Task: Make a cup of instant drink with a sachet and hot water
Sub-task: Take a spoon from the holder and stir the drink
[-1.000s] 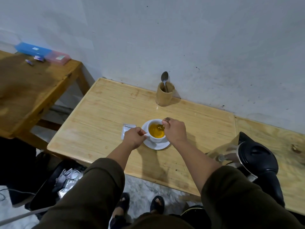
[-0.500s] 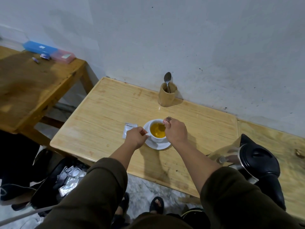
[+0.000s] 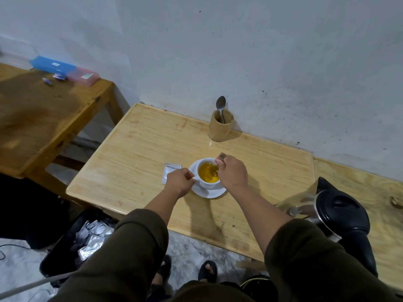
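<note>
Dim, soft and even light, weak shadows of the arms on the counter (image 3: 135,153), small glare beside the wooden holder (image 3: 220,127), wide-angle bending at edges, kettle (image 3: 340,212) slightly blurred.

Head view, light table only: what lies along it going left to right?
Empty sachet → left hand on the cup's handle → cup of yellow drink on its saucer → right hand stirring → kettle.

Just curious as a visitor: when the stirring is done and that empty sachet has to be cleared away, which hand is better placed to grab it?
Probably the left hand: it's beside the sachet, while the right hand holds the spoon.
</note>
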